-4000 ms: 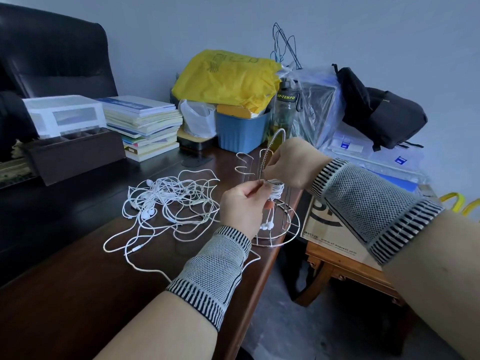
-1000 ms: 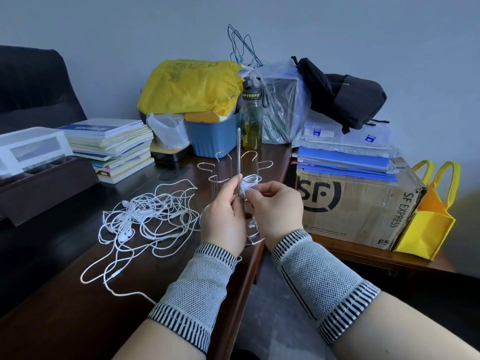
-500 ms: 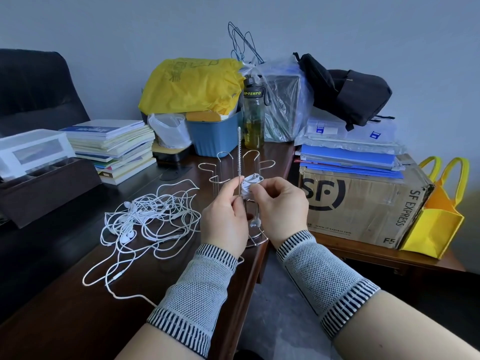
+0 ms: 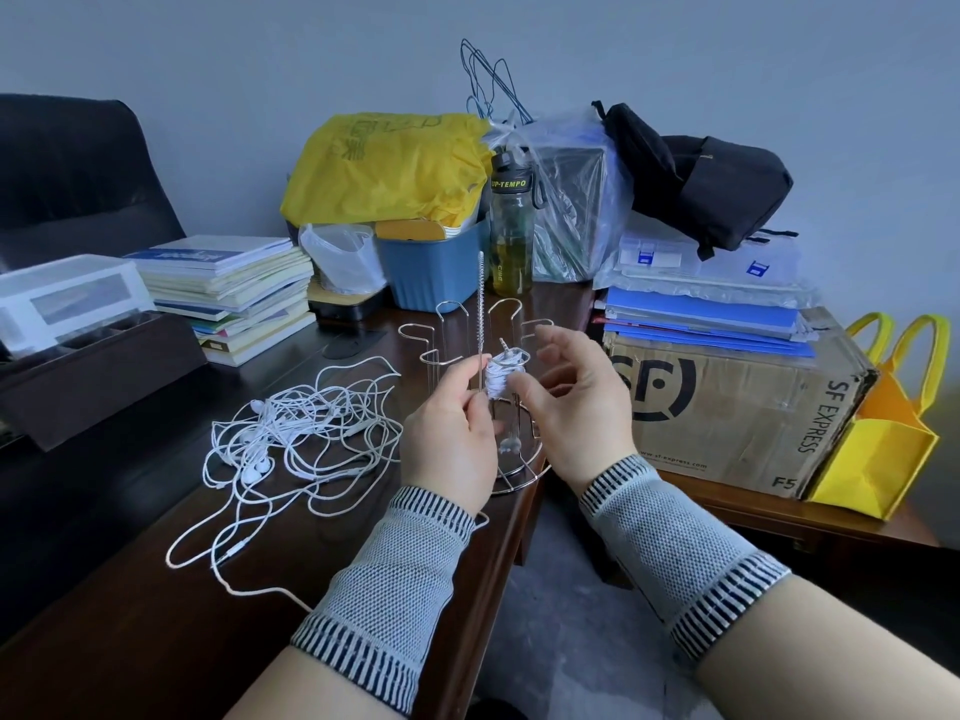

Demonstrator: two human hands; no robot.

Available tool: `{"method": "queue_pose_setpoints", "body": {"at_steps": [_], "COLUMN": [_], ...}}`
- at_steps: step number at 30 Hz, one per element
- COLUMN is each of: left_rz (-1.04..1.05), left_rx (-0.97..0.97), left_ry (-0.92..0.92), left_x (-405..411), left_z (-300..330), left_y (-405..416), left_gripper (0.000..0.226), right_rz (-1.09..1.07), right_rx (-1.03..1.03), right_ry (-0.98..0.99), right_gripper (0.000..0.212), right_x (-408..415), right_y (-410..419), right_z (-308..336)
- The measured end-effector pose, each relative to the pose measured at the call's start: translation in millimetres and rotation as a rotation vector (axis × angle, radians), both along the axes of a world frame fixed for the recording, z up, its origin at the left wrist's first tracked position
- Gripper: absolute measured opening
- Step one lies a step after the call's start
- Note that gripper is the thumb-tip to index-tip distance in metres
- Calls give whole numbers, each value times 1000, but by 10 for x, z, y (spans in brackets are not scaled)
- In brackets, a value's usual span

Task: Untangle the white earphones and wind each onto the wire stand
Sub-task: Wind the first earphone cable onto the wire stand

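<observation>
One earphone set (image 4: pixel 500 375) is wound on wire stand (image 4: pixel 485 356) w/ plug up, left hand (image 4: pixel 453 433) pinching it, right hand (image 4: pixel 576 402) spread, holding nothing; tangled earphones (image 4: pixel 301 433) left on table (image 4: pixel 130 615) remain.

Left hand (image 4: pixel 451 434) is up with fingers curled, pinching something thin. Right hand (image 4: pixel 574 402) is just beside it, fingers loose and spread. Both wrists wear knit bands.

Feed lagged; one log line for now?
left hand: pinches white wound earphone bundle | right hand: open beside it | silver wire stand: upright | white tangled earphones: on table
</observation>
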State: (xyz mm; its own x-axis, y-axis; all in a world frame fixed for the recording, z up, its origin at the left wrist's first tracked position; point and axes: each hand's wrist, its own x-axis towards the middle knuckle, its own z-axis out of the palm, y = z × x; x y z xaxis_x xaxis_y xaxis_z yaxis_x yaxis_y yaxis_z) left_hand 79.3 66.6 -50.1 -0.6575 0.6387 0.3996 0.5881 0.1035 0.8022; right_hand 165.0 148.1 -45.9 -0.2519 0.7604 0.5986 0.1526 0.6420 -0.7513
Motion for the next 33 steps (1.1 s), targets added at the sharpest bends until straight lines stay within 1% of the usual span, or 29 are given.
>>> {"method": "queue_pose_setpoints", "body": {"at_steps": [2, 5, 8, 10, 12, 13, 16, 18, 20, 23, 25, 27, 29, 33], "left_rz": [-10, -18, -12, -8, -6, -6, 6, 16, 23, 29, 23, 16, 11, 16], "left_rx": [-3, -5, -6, 2, -1, -6, -30, -50, -61, -82, -79, -67, -52, -1], "left_ry": [-8, -5, -2, -10, -29, -42, -86, -110, -123, -166, -224, -298, -372, -466], "left_x": [11, 15, 15, 14, 17, 18, 23, 27, 24, -8, -40, -56, -52, -56], "left_z": [13, 21, 36, 35, 30, 27, 82, 150, 222, 308, 346, 370, 390, 415], "left_y": [-17, -27, -28, -28, -23, -18, -17, -29, -46, -56, -57, -68, -80, -88], "left_gripper": [35, 35, 35, 35, 34, 33, 34, 32, 31, 52, 57, 53, 46, 31], "right_rz": [15, 19, 23, 53, 108, 131, 158, 189, 226, 256, 261, 261, 257, 293], "right_rx": [98, 164, 179, 155, 75, 2, -309, -524, -649, -711, -719, -710, -720, -840], "right_ry": [-61, -111, -126, -142, -160, -149, -5, 83, 69, -26, -95, -147, -160, -150], "right_gripper": [28, 19, 15, 17, 21, 21, 16, 19, 27, 40, 43, 43, 45, 47], "right_x": [24, 47, 42, 48, 77, 93, 135, 125, 98, 59, 43, 11, -29, -55], "right_y": [52, 81, 91, 96, 92, 87, 123, 146, 162, 164, 150, 121, 97, 56], "right_z": [42, 75, 92, 106, 111, 107, 122, 158, 200, 283, 343, 366, 368, 410]}}
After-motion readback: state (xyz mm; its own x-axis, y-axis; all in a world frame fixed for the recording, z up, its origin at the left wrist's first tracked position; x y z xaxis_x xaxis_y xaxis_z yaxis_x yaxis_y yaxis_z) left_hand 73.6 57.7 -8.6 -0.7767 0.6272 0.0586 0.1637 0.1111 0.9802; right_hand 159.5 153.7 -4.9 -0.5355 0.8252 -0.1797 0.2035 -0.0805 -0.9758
